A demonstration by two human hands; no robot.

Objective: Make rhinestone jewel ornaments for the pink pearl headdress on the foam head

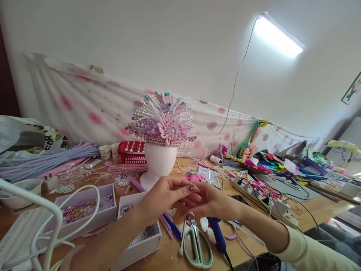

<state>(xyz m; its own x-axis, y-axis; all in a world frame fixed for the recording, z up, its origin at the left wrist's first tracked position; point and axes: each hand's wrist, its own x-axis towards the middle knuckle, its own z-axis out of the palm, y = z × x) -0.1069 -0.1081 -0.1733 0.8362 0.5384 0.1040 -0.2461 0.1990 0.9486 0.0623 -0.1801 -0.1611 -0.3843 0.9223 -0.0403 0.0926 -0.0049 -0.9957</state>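
The two hands meet in front of the white head [160, 160], above the table [180, 259]. The left hand [167, 192] has its back turned up, with thumb and fingers stretched toward the other; the right hand [213, 201] comes from the opposite side, its fingers bent inward. The fingers overlap, so I cannot tell if something small is held between them — nor if either hand is closed.

The headdress [172, 128] sits on the head, just behind the hands and apart from them. It has a big pink flower at the front, white pearl strands spread like a fan, coloured gems and hanging pearl strings at both sides.

Just below the hands lie the scissors [197, 244], handles toward the person; the tips are partly hidden by the fingers. The glue gun [217, 235] lies to the right of the scissors, the swab [182, 239] close to their left, and a blue pen [175, 229] is beside the near box [146, 248], which contains clear beads. The far box [104, 216] — left of it — contains red and yellow gems. Behind, the red basket [132, 157] stands next to paper cups [105, 152].
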